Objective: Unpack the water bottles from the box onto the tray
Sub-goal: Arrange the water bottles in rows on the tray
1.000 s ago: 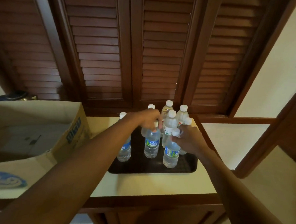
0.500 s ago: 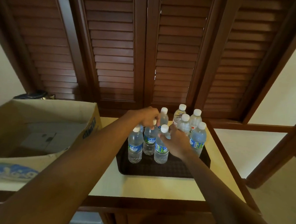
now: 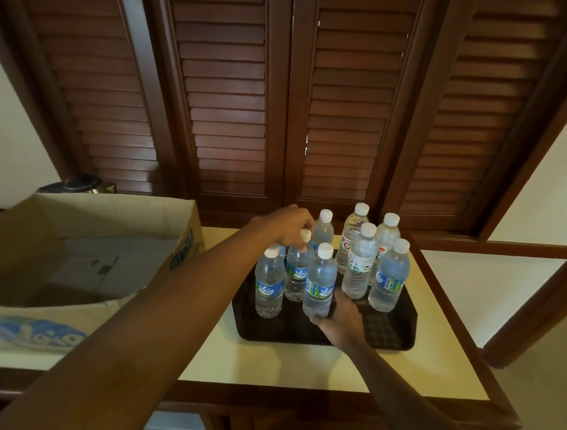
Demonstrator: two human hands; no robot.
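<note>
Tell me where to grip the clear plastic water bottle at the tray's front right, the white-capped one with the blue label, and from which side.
Probably round its lower body, from the right or front. That clear plastic water bottle stands upright at the corner of the cluster on the black tray; those sides look open, while other bottles crowd its left and back.

The blue labels on three water bottles [image 3: 269, 281] at the 9 o'clock side of the tray [image 3: 391, 332] read "Voig". The same word, large and blurred, stands on the box [image 3: 36, 333] flap. Other labels are too small to read.
</note>
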